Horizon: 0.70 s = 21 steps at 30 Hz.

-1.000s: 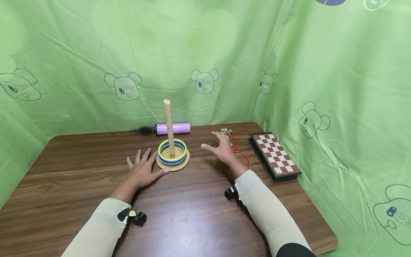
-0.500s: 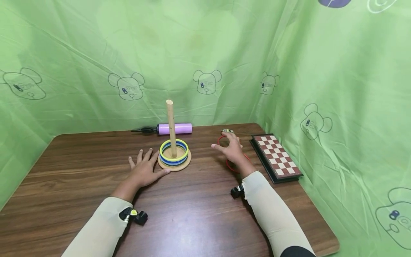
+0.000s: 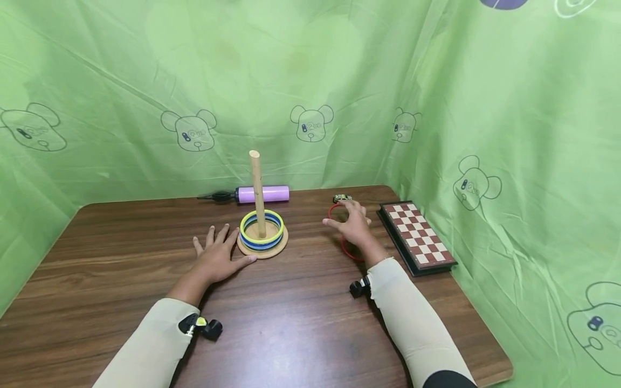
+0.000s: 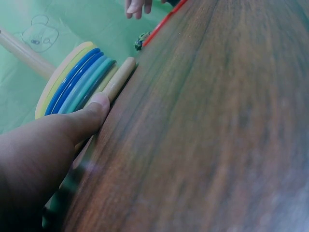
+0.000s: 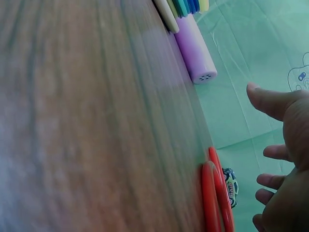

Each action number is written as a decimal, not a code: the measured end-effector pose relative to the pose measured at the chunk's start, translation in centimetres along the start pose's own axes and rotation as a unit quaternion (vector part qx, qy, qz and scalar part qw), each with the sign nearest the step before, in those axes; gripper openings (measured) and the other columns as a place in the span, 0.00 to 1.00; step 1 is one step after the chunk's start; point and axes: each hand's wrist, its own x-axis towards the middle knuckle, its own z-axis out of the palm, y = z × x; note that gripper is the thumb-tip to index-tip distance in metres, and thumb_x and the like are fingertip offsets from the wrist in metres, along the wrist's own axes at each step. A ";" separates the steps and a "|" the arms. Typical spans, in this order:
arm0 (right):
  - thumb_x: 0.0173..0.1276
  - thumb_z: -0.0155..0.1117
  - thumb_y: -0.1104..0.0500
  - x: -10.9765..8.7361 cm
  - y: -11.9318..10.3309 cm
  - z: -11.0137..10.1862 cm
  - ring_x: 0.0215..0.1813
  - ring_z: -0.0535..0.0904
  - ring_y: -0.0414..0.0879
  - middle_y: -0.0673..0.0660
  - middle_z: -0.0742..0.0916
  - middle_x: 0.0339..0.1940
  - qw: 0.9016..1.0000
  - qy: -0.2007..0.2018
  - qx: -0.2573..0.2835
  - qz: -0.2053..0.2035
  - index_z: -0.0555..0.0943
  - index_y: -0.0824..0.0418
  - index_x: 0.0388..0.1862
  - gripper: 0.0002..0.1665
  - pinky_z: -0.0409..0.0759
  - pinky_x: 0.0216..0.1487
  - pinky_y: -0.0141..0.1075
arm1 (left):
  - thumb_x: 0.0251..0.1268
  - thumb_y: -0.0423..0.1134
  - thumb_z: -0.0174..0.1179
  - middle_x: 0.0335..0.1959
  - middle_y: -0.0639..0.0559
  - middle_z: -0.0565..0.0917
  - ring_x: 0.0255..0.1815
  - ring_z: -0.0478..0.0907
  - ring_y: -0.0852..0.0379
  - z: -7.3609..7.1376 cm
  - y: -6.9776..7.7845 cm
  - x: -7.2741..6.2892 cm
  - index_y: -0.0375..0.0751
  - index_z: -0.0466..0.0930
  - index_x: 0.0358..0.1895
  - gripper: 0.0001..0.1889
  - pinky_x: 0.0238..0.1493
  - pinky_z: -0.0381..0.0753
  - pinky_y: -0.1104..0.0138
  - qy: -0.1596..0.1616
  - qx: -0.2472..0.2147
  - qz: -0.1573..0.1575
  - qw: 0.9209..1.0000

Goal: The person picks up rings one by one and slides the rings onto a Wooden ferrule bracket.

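A wooden peg (image 3: pixel 259 199) stands upright on its round base (image 3: pixel 278 250), with a yellow ring (image 4: pixel 62 82) and several blue and green rings (image 4: pixel 83 86) stacked around it. Beside the base lies my left hand (image 3: pixel 216 261), fingers spread on the table and thumb touching the base's edge. My right hand (image 3: pixel 356 226) hovers over two red rings (image 5: pixel 211 193), its thumb and fingers apart and nothing between them. From the head view, that hand hides part of the red rings. In the right wrist view its fingers are clear of them.
Near the back edge lie a purple hand pump (image 3: pixel 267 194) with a black nozzle and a small toy car (image 3: pixel 342 198). A folding chessboard (image 3: pixel 419 237) sits at the right edge of the brown table (image 3: pixel 121 258). Green curtains (image 3: pixel 252 64) hang behind and at the sides.
My right hand has moved a little to the right, over the red rings, and then nearly stopped. My left hand stays beside the base.
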 end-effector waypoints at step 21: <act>0.64 0.82 0.34 0.3 1.6 -0.1 0.89 0.50 0.70 0.68 0.65 0.88 0.997 0.010 -0.061 0.046 0.70 0.57 0.84 0.57 0.47 0.80 0.80 | 0.67 0.83 0.55 0.90 0.29 0.50 0.89 0.36 0.18 -0.3 0.3 -0.2 0.41 0.55 0.89 0.61 0.75 0.26 0.15 -0.001 0.004 0.003 1.000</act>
